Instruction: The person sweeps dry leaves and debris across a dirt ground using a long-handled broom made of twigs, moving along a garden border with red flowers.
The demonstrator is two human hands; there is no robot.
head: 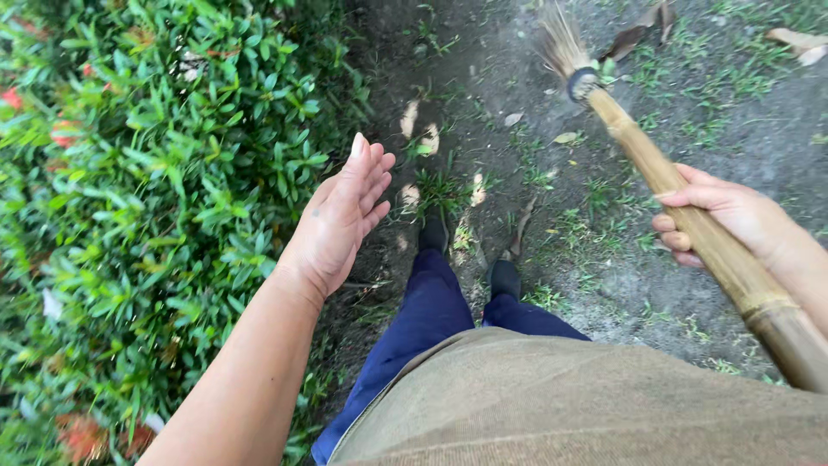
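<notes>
A tan shirt hem [569, 406] fills the bottom of the head view, with blue trousers [431, 319] and 2 dark shoes [504, 278] on bare dirt [483, 78] beyond. The left hand [341, 216] hangs flat in the air, fingers straight and together, holding nothing, beside a leafy green hedge [147, 190]. The right hand [729, 216] wraps around a bamboo broom handle [690, 216]; its bristles [561, 43] point at the ground among dry leaves [798, 43].

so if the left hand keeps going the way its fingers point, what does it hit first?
Probably nothing soon. The left hand is open, empty, fingers pointing ahead along the dirt path, beside the hedge. The way looks free; depth is unclear, and the hedge edge lies close alongside.
</notes>
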